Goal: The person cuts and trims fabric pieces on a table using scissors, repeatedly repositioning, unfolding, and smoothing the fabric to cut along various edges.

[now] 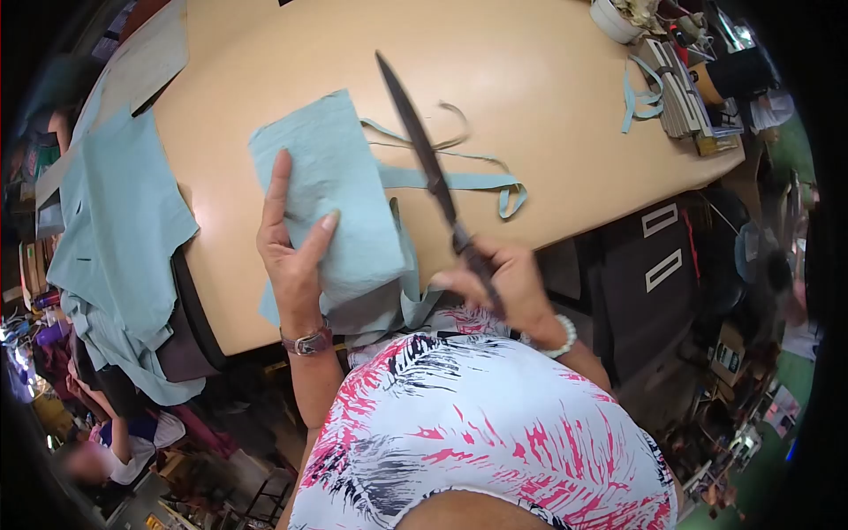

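A folded stack of light blue-green fabric [331,190] lies at the table's front edge. On it is my left hand [296,243], thumb and index finger across the top. Its other fingers are hidden, seemingly beneath the cloth, holding it. My right hand [517,287], smeared by motion, is closed around large dark scissors [428,159]. Their blades are together and point away from me, up and to the left, over the table beside the stack. Narrow fabric strips [459,180] and thin offcuts trail on the table right of the stack, partly behind the blades.
More light blue fabric [124,212] drapes over the table's left edge. At the far right stand a pile of books or pads [676,93], a dark cylinder [742,72] and a white tub [614,19]. Dark drawers [640,256] sit below the right edge. Another person [124,450] is at lower left.
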`<act>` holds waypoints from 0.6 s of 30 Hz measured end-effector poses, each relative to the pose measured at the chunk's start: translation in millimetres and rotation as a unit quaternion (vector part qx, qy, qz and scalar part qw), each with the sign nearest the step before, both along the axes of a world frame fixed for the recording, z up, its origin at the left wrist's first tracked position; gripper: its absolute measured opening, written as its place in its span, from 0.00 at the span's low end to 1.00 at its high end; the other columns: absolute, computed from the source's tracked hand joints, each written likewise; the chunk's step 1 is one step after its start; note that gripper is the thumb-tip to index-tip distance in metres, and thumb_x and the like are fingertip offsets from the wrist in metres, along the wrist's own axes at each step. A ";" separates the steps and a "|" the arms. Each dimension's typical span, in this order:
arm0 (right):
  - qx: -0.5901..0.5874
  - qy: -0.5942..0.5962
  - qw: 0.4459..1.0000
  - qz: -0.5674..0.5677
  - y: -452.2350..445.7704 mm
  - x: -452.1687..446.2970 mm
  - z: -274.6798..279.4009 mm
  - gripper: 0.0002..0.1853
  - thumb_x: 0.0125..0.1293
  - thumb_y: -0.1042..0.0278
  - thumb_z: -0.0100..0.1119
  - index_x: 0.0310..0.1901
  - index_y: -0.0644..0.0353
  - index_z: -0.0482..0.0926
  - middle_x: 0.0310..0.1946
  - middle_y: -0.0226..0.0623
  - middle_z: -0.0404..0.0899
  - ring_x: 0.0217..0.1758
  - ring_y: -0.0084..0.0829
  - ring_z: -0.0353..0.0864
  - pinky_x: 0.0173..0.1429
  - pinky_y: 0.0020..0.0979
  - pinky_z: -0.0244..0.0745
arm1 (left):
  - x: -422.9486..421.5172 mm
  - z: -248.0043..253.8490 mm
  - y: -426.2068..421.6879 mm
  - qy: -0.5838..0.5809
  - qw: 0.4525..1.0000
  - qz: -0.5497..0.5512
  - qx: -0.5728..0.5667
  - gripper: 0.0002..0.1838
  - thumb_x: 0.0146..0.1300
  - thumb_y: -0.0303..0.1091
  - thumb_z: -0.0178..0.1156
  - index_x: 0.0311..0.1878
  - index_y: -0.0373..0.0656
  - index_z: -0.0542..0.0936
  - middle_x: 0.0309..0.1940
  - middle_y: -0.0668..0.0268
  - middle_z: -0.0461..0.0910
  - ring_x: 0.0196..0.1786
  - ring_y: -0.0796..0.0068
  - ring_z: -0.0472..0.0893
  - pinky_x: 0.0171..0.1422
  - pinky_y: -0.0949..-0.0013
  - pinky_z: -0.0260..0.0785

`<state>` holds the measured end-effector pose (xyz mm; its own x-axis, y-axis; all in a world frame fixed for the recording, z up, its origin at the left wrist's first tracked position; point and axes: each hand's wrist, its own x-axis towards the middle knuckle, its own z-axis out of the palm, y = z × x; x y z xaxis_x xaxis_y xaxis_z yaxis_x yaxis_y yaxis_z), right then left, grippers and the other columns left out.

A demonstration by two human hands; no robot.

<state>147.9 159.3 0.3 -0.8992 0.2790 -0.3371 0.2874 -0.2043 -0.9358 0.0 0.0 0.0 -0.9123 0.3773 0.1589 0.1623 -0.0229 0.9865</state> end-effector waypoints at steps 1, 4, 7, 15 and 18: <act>0.046 -0.046 0.998 -0.003 14.5 -3.1 10.5 0.13 0.52 0.64 0.68 0.24 0.65 0.77 0.11 0.27 0.68 0.13 0.16 0.66 0.18 0.19 0.57 | -1.0 -1.6 -1.5 -0.030 0.999 0.017 0.028 0.34 0.47 0.23 0.56 0.62 0.34 0.64 0.62 0.57 0.64 0.65 0.68 0.61 0.70 0.65 0.47; 0.297 -0.093 0.950 -0.029 67.9 -23.3 32.4 0.16 0.49 0.63 0.69 0.23 0.68 0.76 0.10 0.30 0.69 0.13 0.17 0.66 0.18 0.23 0.59 | -10.5 -23.4 -4.5 -0.132 0.979 0.033 0.152 0.34 0.47 0.22 0.51 0.63 0.32 0.62 0.61 0.55 0.64 0.61 0.66 0.66 0.66 0.67 0.56; 0.467 -0.132 0.874 -0.032 112.4 -51.7 27.4 0.17 0.47 0.62 0.70 0.23 0.69 0.77 0.10 0.36 0.71 0.13 0.19 0.68 0.19 0.27 0.63 | -12.8 -19.8 -10.0 -0.181 0.960 0.026 0.212 0.33 0.47 0.23 0.49 0.63 0.31 0.61 0.60 0.53 0.64 0.59 0.66 0.70 0.64 0.67 0.61; 0.595 -0.039 0.803 0.000 133.0 -88.6 5.9 0.16 0.44 0.69 0.63 0.35 0.67 0.76 0.29 0.50 0.76 0.35 0.44 0.77 0.40 0.36 0.72 | -12.1 -12.6 -10.5 -0.208 0.945 0.025 0.252 0.35 0.43 0.24 0.53 0.61 0.32 0.64 0.57 0.53 0.68 0.58 0.67 0.70 0.65 0.68 0.57; 0.634 0.129 0.759 0.079 86.1 -88.6 4.3 0.23 0.44 0.69 0.60 0.46 0.65 0.71 0.40 0.50 0.72 0.43 0.45 0.74 0.48 0.38 0.70 | -11.8 -12.5 -10.2 -0.205 0.947 0.024 0.245 0.35 0.43 0.25 0.53 0.61 0.32 0.64 0.57 0.53 0.68 0.59 0.67 0.69 0.66 0.69 0.56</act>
<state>59.4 245.4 4.6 -0.9457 0.1139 0.3045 -0.0115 0.9243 -0.3814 -11.8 -10.2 -12.5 -0.9493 0.3072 -0.0664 -0.2195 -0.4967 0.8397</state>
